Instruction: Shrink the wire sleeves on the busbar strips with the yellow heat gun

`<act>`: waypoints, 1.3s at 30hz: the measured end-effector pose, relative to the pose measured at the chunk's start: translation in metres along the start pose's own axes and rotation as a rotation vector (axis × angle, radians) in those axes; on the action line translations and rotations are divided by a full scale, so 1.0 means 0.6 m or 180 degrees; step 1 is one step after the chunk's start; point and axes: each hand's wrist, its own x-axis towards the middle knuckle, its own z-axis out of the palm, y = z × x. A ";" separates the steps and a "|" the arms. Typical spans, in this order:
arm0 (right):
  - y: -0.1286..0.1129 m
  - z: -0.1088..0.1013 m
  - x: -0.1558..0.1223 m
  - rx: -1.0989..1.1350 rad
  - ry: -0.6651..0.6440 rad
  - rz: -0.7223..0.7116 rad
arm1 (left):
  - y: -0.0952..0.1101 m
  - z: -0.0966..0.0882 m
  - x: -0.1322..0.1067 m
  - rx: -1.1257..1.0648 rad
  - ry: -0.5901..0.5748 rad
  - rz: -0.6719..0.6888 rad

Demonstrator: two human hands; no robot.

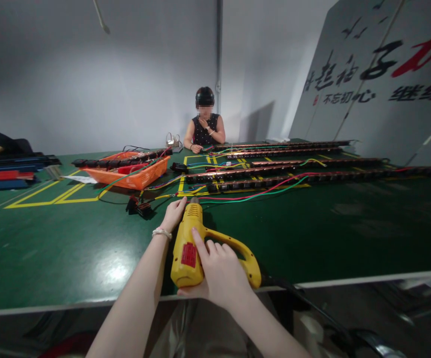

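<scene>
A yellow heat gun (190,246) with a red label lies near the front edge of the green table (69,248), nozzle pointing away from me. My right hand (218,273) is wrapped round its rear body and handle. My left hand (174,213), a bead bracelet on its wrist, reaches past the nozzle on the left side, fingers closed together on something small I cannot make out, close to the wire ends (200,198).
Long black socket strips (275,174) with red, green, yellow and blue wires lie across the table's far half. An orange basket (133,174) holds more parts at the left. Black connectors (138,206) lie close by. One person sits opposite; another sits at the far left.
</scene>
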 end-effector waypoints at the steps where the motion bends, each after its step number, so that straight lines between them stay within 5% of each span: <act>1: 0.001 0.000 -0.001 0.0024 0.0004 -0.0028 | 0.000 0.000 0.000 -0.0015 -0.0003 0.0005; 12: 0.007 -0.005 -0.003 0.0160 -0.0024 -0.0112 | -0.003 0.000 0.001 -0.0140 -0.0037 -0.0033; 19: 0.079 -0.024 -0.001 0.0460 -0.0249 -0.0353 | 0.003 -0.003 -0.002 -0.0049 0.0023 0.0065; 39: 0.216 -0.053 -0.049 0.0126 -0.0219 0.0324 | 0.007 -0.004 -0.004 0.0005 0.0292 0.0101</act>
